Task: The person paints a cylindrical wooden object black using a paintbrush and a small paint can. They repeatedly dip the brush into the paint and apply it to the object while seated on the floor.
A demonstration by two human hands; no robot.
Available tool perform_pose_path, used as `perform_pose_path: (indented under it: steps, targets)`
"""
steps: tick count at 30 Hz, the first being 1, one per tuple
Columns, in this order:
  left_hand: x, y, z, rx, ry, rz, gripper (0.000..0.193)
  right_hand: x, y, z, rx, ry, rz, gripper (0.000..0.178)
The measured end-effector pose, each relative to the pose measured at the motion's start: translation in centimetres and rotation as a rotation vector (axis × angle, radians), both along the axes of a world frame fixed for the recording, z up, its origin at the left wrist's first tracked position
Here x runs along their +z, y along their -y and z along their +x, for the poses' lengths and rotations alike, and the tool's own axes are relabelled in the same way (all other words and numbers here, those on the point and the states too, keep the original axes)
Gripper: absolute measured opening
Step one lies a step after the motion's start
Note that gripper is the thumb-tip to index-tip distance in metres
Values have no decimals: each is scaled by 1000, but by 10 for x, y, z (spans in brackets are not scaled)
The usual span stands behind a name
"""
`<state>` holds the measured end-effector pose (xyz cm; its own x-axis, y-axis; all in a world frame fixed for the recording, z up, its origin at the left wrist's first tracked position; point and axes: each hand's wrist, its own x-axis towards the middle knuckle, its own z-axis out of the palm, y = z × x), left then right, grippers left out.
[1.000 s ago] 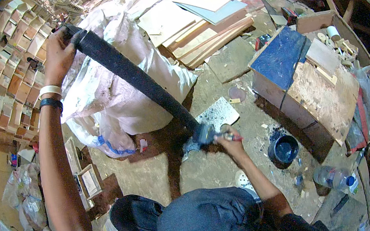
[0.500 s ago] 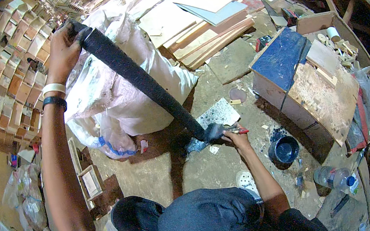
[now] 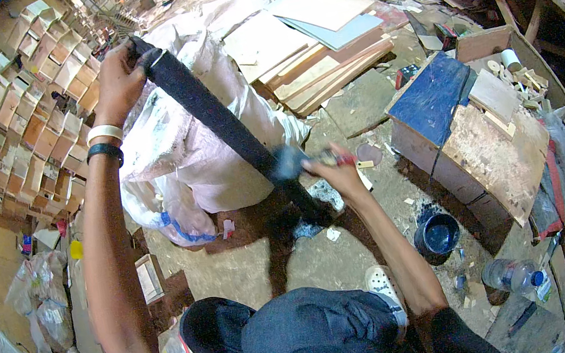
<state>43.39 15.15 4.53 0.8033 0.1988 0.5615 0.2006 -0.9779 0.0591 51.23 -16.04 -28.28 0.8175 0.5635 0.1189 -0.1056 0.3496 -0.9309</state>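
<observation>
My left hand (image 3: 118,77), raised at the upper left, is closed around the top end of a long, narrow black piece (image 3: 210,110). The piece slants down to the right, its low end close to the floor by a paint-spotted board (image 3: 329,195). In my right hand (image 3: 333,173) is a paintbrush (image 3: 288,163), blurred by motion. Its dark head lies against the lower half of the black piece, and a bit of red handle shows. A dark bowl (image 3: 420,240) with black paint about it stands on the floor, right of my right forearm.
Large white sacks (image 3: 222,179) bulge behind the black piece. Stacked wooden panels (image 3: 326,82) lie beyond them. At right stands a wooden box (image 3: 436,149) with boards on top, and a plastic bottle (image 3: 511,274) lies nearer. Small wooden boxes (image 3: 21,109) are piled far left.
The brush in my right hand has moved up and left along the black piece, away from its low end. My left hand, still gripping the top, appears slightly farther right.
</observation>
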Motion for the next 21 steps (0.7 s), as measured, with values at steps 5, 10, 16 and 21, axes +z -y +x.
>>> perform_pose_path:
  steps: [5,10,16,21]
  targets:
    - [-5,4,4,-216,142,-183,8,181,-61,23,154,124,523,25]
    - [-8,14,3,-203,187,-100,9,181,-63,16,-15,154,281,28]
    - [-6,17,2,-167,192,-95,17,-41,1,-46,-109,-360,-6,46]
    - [-4,32,13,-188,185,-72,11,-138,48,-58,-210,-478,-165,28]
